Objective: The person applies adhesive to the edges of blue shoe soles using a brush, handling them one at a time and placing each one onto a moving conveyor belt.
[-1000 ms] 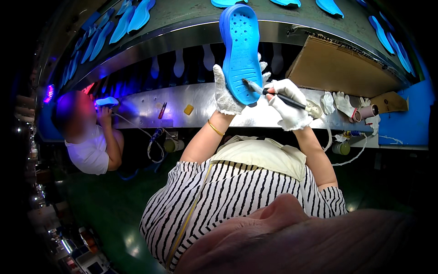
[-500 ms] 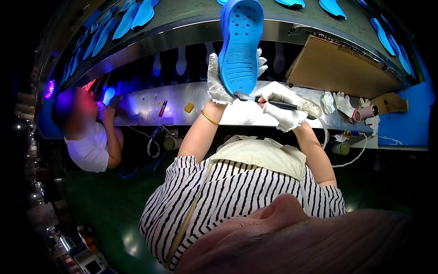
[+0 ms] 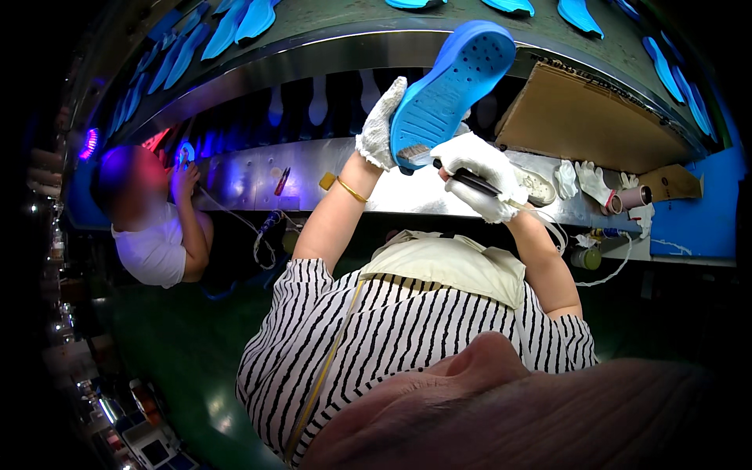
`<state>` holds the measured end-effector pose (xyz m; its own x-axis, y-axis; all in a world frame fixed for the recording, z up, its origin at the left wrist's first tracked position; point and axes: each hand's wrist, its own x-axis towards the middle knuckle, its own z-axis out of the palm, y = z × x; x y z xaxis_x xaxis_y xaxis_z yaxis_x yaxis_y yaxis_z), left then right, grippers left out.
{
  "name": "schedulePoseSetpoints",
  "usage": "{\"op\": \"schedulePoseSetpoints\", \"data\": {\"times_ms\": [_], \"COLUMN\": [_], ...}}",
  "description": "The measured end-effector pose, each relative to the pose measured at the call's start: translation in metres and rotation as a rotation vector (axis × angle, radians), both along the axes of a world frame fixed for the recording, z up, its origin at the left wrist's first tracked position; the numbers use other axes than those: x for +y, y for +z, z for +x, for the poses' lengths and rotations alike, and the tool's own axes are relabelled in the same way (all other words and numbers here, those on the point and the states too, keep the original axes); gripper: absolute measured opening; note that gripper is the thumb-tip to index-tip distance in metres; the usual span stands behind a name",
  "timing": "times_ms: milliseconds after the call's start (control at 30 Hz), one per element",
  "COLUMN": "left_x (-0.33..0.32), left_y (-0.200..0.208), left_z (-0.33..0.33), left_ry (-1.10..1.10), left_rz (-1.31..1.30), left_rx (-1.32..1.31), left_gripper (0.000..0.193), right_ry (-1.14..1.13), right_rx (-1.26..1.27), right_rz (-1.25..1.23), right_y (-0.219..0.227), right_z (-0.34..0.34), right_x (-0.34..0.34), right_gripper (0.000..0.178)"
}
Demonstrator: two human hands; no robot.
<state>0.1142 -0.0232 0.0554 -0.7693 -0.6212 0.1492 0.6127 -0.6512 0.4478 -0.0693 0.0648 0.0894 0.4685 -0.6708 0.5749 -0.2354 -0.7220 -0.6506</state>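
My left hand (image 3: 381,129), in a white knit glove, grips a bright blue shoe sole (image 3: 450,94) by its edge. The sole is raised above the metal ledge, its holed end tilted up and to the right. In my gloved right hand (image 3: 479,176) is a brush (image 3: 474,183) with a black handle and a thin pale tube trailing from it. The brush's bristles (image 3: 415,152) lie against the sole's near end, inside the rim. My right fingers are wrapped round the handle, close beside the sole.
Several blue soles (image 3: 254,19) lie on the belt (image 3: 345,19) beyond the ledge (image 3: 251,176). A cardboard sheet (image 3: 587,117) leans at right, near a pale shoe (image 3: 535,185), loose gloves (image 3: 591,182) and a tape roll (image 3: 634,196). At left another person (image 3: 157,227) holds a small blue-lit piece.
The sole has tilted, its far end swinging right and its near end staying by the brush. The bristles now lie on the sole's inner face. Soles on the belt have shifted slightly right.
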Motion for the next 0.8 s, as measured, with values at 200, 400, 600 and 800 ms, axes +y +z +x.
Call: {"op": "schedulePoseSetpoints", "data": {"times_ms": [200,400,600,800], "left_x": [-0.014,-0.006,-0.014,-0.005], "left_y": [-0.004,0.005,0.002,0.014], "left_z": [0.0,0.004,-0.005,-0.006], "left_ry": [0.001,0.082,0.017,-0.026], "left_rz": [0.043,-0.021,-0.083,-0.148], "left_rx": [-0.205,-0.476,-0.594,-0.732], "left_gripper": [0.07,0.047,0.045,0.06], "right_ry": [0.055,0.075,0.1,-0.011], "right_rx": [0.05,0.199,0.017,0.338], "right_rz": [0.2,0.475,0.42,0.315], "right_y": [-0.006,0.02,0.018,0.023], "right_z": [0.001,-0.023,-0.019,-0.048], "right_x": [-0.004,-0.009,-0.008,-0.012], "right_gripper": [0.022,0.017,0.02,0.02]}}
